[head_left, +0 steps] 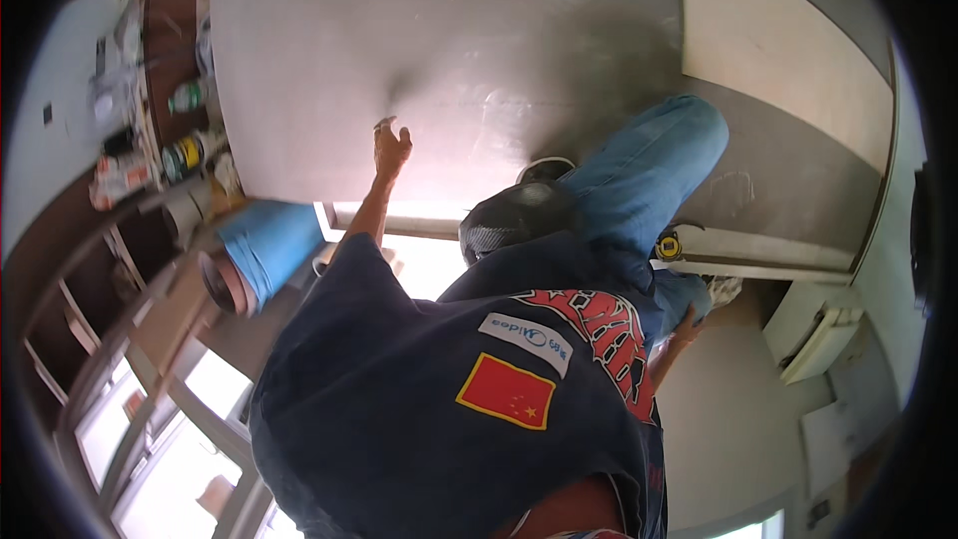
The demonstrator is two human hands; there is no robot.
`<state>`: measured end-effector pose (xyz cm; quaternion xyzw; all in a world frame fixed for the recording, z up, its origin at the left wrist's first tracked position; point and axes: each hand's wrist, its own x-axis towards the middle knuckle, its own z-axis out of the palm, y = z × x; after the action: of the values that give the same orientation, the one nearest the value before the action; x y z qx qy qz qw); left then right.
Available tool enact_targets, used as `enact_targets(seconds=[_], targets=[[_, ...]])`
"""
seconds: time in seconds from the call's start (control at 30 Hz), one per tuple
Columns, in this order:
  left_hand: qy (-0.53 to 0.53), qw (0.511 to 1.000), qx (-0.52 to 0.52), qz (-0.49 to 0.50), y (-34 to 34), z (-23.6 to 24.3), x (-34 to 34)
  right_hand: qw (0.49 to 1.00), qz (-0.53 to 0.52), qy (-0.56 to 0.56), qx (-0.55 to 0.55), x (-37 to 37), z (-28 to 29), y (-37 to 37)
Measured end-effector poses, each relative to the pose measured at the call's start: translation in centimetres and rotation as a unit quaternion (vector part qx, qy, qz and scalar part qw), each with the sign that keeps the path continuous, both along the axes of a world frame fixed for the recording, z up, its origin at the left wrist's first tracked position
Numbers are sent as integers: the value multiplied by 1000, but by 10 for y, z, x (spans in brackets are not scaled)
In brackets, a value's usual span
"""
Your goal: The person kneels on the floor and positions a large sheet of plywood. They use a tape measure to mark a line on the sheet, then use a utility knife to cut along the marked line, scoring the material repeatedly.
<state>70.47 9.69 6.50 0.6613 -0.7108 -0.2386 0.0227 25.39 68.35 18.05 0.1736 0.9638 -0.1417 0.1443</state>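
Observation:
Above the large grey-brown board (pixel 439 50), my left hand (pixel 392 150) is open, fingers apart, holding nothing. Its shadow falls on the board beside the fingertips; whether they touch the surface I cannot tell. My bent leg in blue jeans (pixel 649 155) rests over the board. At the lower right, my right hand (pixel 685 331) lies against the jeans with its fingers stretched out, partly hidden. A yellow and black tape measure (pixel 669 246) sits by the board's near edge, next to my leg. A black, rounded, textured thing (pixel 519 218) is beside my knee.
Left of the board, a shelf carries a green bottle (pixel 187 96), a dark can with a yellow label (pixel 183 157) and clutter. A blue roll of sheet (pixel 267 245) stands below. A pale panel (pixel 788 50) lies at the far right. Windows (pixel 180 474) are at the lower left.

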Motion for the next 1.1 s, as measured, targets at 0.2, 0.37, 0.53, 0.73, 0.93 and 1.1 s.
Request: enact_targets(seconds=[0.2, 0.37, 0.53, 0.73, 0.93, 1.1], targets=[[-64, 970, 119, 200, 177, 6, 12, 998, 50, -43, -19, -53, -14, -1], [-36, 953, 141, 267, 216, -13, -40, 997, 5, -43, -60, -78, -29, 21], [-88, 850, 310, 416, 230, -21, -68, 998, 9, -63, -16, -72, -29, 28], [167, 771, 471, 394, 257, -38, -76, 1000, -7, -4, 20, -43, -3, -11], [206, 739, 493, 410, 268, -51, -78, 1000, -13, 22, 18, -29, 2, -18], [224, 729, 464, 451, 267, -55, -74, 1000, -25, 10, 6, -30, -10, 0]])
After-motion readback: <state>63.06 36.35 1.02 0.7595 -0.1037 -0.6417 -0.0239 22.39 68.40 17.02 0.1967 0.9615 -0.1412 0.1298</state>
